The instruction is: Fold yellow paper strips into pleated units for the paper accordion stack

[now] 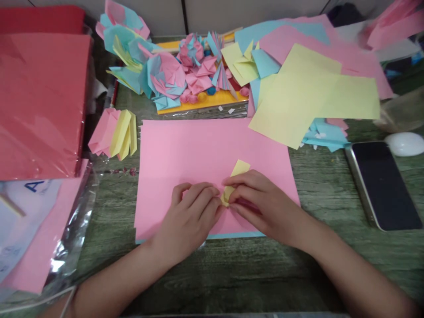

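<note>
A small strip of yellow paper lies slanted over the stack of pink paper, its lower end pinched between my hands. My left hand is closed, with its fingertips pressed on the strip's lower left end. From the other side, the thumb and fingers of my right hand close on the strip near the same end. The fingers partly hide the lower end, where a fold seems to show. A thin blue edge shows beneath the pink stack.
Folded paper shapes crowd a yellow tray at the back. Loose yellow sheets overlap the stack's upper right corner. A phone and white mouse lie right; red wrapped paper and folded pieces lie left.
</note>
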`<state>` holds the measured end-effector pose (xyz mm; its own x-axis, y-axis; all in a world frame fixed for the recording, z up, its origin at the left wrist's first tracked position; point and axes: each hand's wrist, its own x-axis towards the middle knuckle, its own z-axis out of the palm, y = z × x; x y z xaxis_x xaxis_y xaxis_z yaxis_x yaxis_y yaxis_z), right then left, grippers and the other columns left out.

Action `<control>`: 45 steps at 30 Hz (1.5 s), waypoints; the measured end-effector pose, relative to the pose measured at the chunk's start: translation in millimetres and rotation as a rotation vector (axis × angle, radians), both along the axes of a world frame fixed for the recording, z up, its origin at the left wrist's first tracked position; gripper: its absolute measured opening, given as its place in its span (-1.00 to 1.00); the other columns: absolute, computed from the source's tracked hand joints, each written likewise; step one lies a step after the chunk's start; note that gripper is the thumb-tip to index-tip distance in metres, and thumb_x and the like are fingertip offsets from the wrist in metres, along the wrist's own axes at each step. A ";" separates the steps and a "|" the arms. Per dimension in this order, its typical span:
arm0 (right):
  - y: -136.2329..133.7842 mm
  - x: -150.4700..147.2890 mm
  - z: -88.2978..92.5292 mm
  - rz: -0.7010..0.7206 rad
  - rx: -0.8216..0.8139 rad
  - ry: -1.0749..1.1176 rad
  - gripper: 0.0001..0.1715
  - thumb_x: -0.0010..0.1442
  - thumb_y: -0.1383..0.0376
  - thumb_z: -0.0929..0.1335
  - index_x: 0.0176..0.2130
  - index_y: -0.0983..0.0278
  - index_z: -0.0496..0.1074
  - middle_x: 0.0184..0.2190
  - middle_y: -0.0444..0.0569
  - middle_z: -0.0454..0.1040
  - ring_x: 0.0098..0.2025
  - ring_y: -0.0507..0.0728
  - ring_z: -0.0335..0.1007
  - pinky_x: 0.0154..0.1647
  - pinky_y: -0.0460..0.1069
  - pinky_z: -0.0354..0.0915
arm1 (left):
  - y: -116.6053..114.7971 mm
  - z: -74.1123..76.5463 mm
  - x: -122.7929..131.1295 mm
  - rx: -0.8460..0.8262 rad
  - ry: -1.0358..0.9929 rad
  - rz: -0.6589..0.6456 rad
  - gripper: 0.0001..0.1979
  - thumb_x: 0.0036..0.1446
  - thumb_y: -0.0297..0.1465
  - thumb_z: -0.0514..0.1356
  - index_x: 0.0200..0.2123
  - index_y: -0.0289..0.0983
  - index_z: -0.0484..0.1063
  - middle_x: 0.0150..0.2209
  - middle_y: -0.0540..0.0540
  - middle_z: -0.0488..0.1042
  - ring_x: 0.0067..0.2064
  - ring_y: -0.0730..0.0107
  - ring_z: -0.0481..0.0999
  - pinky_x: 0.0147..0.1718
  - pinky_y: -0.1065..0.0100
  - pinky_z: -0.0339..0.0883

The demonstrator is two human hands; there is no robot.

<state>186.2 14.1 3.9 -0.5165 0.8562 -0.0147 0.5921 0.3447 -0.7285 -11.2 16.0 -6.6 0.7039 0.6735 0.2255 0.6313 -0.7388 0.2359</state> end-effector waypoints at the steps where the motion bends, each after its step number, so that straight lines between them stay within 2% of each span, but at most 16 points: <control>1: -1.1 -1.0 -0.6 -0.013 0.006 -0.004 -0.88 0.16 0.36 0.23 -0.30 0.25 0.35 -0.08 0.01 0.34 -0.02 0.09 0.22 0.01 0.08 0.21 | 0.4 0.4 0.5 0.000 -0.001 0.007 -0.92 0.18 -0.43 0.08 -0.32 -0.30 0.35 -0.22 -0.05 0.45 -0.09 0.30 0.34 -0.17 0.18 0.11; 5: -5.7 -6.2 -1.0 -0.074 0.026 -0.023 -0.90 0.15 0.38 0.23 -0.29 0.27 0.33 -0.07 0.02 0.31 0.00 0.08 0.21 0.04 0.06 0.18 | -0.9 7.3 -4.2 -0.016 0.013 0.037 -0.91 0.17 -0.44 0.07 -0.28 -0.30 0.35 -0.23 -0.07 0.45 -0.12 0.26 0.36 -0.18 0.17 0.14; 8: -7.3 -10.2 0.3 -0.110 0.013 -0.042 -0.92 0.15 0.39 0.23 -0.32 0.27 0.31 -0.07 0.03 0.30 0.01 0.07 0.19 0.04 0.04 0.18 | -8.7 16.8 -13.9 -0.036 0.088 0.014 -0.86 0.10 -0.50 0.09 -0.23 -0.33 0.34 -0.32 -0.10 0.43 -0.28 0.25 0.38 -0.33 0.21 0.21; 13: -6.8 -16.1 1.1 -0.141 0.027 -0.084 -0.93 0.15 0.40 0.23 -0.34 0.28 0.29 -0.07 0.03 0.29 0.02 0.08 0.17 0.04 0.03 0.17 | -27.3 30.1 -22.4 -0.094 0.228 -0.122 -0.57 0.03 -0.59 0.01 0.02 -0.38 0.23 -0.41 -0.08 0.41 -0.47 0.34 0.37 -0.52 0.30 0.24; 17: -6.5 -20.1 0.2 -0.163 0.057 -0.105 -0.95 0.13 0.40 0.24 -0.36 0.28 0.28 -0.10 0.04 0.29 -0.02 0.10 0.19 0.01 0.04 0.20 | -33.0 34.6 -20.8 -0.185 0.322 -0.130 -0.41 -0.04 -0.65 -0.09 0.14 -0.45 0.08 -0.42 -0.06 0.44 -0.47 0.38 0.41 -0.54 0.35 0.27; 22: -6.2 -21.7 0.7 -0.160 0.076 -0.127 -0.98 0.12 0.39 0.25 -0.36 0.28 0.27 -0.11 0.05 0.29 -0.04 0.11 0.19 -0.03 0.03 0.21 | -32.8 35.7 -22.7 -0.224 0.357 -0.110 -0.42 0.01 -0.63 -0.09 0.17 -0.51 0.01 -0.44 -0.06 0.43 -0.50 0.39 0.41 -0.58 0.35 0.29; 31: -6.8 -25.1 0.0 -0.163 0.094 -0.150 -0.97 0.10 0.40 0.26 -0.36 0.30 0.25 -0.11 0.05 0.28 -0.06 0.11 0.19 -0.03 0.02 0.19 | -36.6 33.0 -26.1 -0.286 0.391 -0.118 -0.37 0.00 -0.64 -0.05 0.19 -0.49 -0.04 -0.41 -0.08 0.44 -0.47 0.39 0.41 -0.54 0.35 0.30; 36: -7.0 -26.6 -2.5 -0.177 0.142 -0.171 -0.97 0.09 0.40 0.27 -0.36 0.31 0.25 -0.14 0.06 0.29 -0.10 0.13 0.20 -0.08 0.04 0.22 | -36.7 32.2 -25.3 -0.255 0.373 -0.115 -0.40 0.01 -0.64 -0.07 0.18 -0.51 -0.02 -0.46 -0.05 0.42 -0.49 0.41 0.39 -0.54 0.37 0.27; 45: -8.8 -28.0 -2.8 -0.173 0.168 -0.201 -0.97 0.10 0.42 0.25 -0.37 0.30 0.25 -0.12 0.09 0.30 -0.11 0.16 0.21 -0.10 0.08 0.25 | -36.9 34.6 -24.1 -0.251 0.372 -0.114 -0.41 0.00 -0.65 -0.06 0.16 -0.54 0.02 -0.45 -0.07 0.44 -0.48 0.38 0.42 -0.54 0.34 0.32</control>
<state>158.2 5.2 1.1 -0.3642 0.9301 0.0473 0.7787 0.3319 -0.5324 -35.3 -20.9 28.1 0.7789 0.5886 -0.2164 0.6249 -0.7575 0.1888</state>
